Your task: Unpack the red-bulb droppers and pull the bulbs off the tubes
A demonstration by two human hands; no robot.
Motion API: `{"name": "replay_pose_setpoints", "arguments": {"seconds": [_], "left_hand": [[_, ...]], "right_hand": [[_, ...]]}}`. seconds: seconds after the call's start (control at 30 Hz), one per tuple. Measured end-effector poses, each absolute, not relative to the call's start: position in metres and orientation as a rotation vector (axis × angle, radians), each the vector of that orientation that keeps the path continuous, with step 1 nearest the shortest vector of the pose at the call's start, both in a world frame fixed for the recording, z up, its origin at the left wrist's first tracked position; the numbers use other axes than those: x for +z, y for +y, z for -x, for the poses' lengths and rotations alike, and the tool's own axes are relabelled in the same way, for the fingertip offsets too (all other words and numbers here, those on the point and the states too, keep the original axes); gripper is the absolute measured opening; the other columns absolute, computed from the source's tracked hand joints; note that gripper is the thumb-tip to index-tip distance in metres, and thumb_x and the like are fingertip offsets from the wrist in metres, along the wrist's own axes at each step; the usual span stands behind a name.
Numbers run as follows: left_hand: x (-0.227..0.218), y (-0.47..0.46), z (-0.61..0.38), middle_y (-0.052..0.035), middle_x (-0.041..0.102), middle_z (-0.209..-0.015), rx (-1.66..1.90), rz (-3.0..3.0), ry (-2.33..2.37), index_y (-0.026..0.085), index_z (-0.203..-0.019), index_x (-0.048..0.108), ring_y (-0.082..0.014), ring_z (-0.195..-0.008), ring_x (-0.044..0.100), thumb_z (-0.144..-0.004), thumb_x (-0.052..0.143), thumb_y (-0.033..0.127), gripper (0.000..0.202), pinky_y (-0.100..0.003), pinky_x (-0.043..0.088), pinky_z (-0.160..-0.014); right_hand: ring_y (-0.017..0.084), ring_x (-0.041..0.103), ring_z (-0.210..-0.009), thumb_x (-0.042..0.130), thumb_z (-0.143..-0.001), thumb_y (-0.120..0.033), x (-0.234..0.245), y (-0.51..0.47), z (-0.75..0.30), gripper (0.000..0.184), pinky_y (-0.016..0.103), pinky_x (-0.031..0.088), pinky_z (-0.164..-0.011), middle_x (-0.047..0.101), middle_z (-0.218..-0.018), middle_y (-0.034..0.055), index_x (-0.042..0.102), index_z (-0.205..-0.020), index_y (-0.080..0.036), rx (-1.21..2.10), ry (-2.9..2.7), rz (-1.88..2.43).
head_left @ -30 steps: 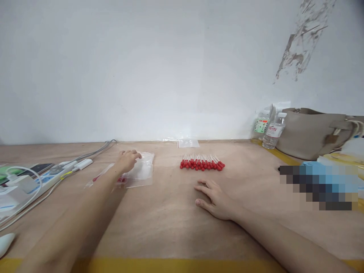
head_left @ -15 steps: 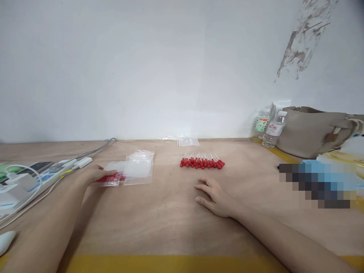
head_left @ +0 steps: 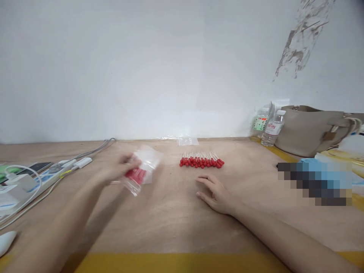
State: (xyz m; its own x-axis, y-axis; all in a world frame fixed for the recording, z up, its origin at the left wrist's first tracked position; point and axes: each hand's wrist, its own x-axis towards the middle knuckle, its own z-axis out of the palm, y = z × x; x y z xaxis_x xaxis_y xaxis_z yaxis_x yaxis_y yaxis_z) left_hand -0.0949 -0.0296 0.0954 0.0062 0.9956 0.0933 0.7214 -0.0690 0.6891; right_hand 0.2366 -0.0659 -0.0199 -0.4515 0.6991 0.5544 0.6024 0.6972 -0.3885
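Note:
My left hand [head_left: 123, 170], blurred by motion, pinches a small clear plastic bag [head_left: 136, 176] with red pieces in it, tilted above the table. Behind and beside it are more clear plastic bags [head_left: 150, 161]; whether they lie on the table or are lifted too, I cannot tell. A row of white sticks with red heads [head_left: 201, 161], like large matches, lies at the middle, heads towards me. Just in front of that row my right hand [head_left: 214, 195] rests on the table, its fingers apart and holding nothing.
A clear bag [head_left: 187, 141] lies by the wall. On the left are a power strip [head_left: 47, 176] with chargers, cables and a phone [head_left: 36, 168]. Two bottles [head_left: 273, 129] and a grey-beige handbag [head_left: 309, 131] stand back right. Yellow tape [head_left: 159, 262] runs along the front edge.
My left hand has moved right and lifted the bag with red pieces, which is now tilted. The clear bags beside it have shifted slightly right. My right hand has hardly moved.

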Motion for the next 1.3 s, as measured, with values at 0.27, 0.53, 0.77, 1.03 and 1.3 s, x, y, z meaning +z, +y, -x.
{"name": "replay_pose_setpoints", "arguments": {"seconds": [0.27, 0.53, 0.77, 1.03, 1.3], "left_hand": [[0.018, -0.024, -0.031, 0.0012, 0.057, -0.062, 0.342, -1.828, 0.933, 0.010, -0.077, 0.060, -0.0087, -0.054, 0.048, -0.059, 0.069, 0.040, 0.036, -0.019, 0.035, -0.051], [0.012, -0.020, -0.017, 0.0024, 0.059, -0.063, 0.479, -1.452, 0.948, 0.013, -0.099, 0.054, -0.0098, -0.058, 0.056, -0.054, 0.076, 0.029, 0.053, -0.022, 0.042, -0.060], [0.007, -0.039, -0.009, 0.0022, 0.059, -0.060, 0.725, -1.051, 1.094, 0.014, -0.094, 0.052, -0.0125, -0.060, 0.060, -0.049, 0.078, 0.011, 0.052, -0.030, 0.047, -0.070], [0.002, -0.040, -0.025, -0.0002, 0.060, -0.059, 0.739, -1.082, 1.066, 0.009, -0.078, 0.060, -0.0099, -0.055, 0.058, -0.046, 0.080, 0.020, 0.040, -0.027, 0.048, -0.064], [-0.002, -0.045, -0.035, -0.0029, 0.064, -0.064, 0.722, -1.199, 0.944, 0.009, -0.080, 0.064, -0.0106, -0.059, 0.058, -0.047, 0.079, 0.031, 0.042, -0.025, 0.046, -0.065]], "right_hand": [[0.019, 0.049, -0.103, 0.052, -0.078, -0.035, -0.014, -0.070, -0.240, 0.041, 0.035, 0.040, -0.087, 0.051, -0.114, 0.0088, 0.047, -0.117, -0.023, 0.078, -2.260, 0.778], [0.022, 0.047, -0.108, 0.049, -0.077, -0.048, -0.023, -0.066, -0.239, 0.050, 0.037, 0.038, -0.089, 0.050, -0.121, 0.0078, 0.046, -0.122, -0.025, 0.175, -2.369, 1.038], [0.021, 0.053, -0.094, 0.048, -0.078, -0.045, -0.023, -0.064, -0.240, 0.040, 0.037, 0.037, -0.083, 0.060, -0.106, 0.0076, 0.056, -0.109, -0.022, -0.078, -2.273, 1.215], [0.019, 0.054, -0.088, 0.049, -0.078, -0.044, -0.018, -0.067, -0.242, 0.032, 0.038, 0.034, -0.080, 0.060, -0.099, 0.0071, 0.059, -0.100, -0.022, -0.068, -2.194, 1.197], [0.016, 0.050, -0.086, 0.041, -0.083, -0.018, -0.018, -0.064, -0.223, 0.023, 0.032, 0.034, -0.075, 0.060, -0.098, 0.0050, 0.060, -0.096, -0.023, -0.087, -2.206, 0.827]]}}
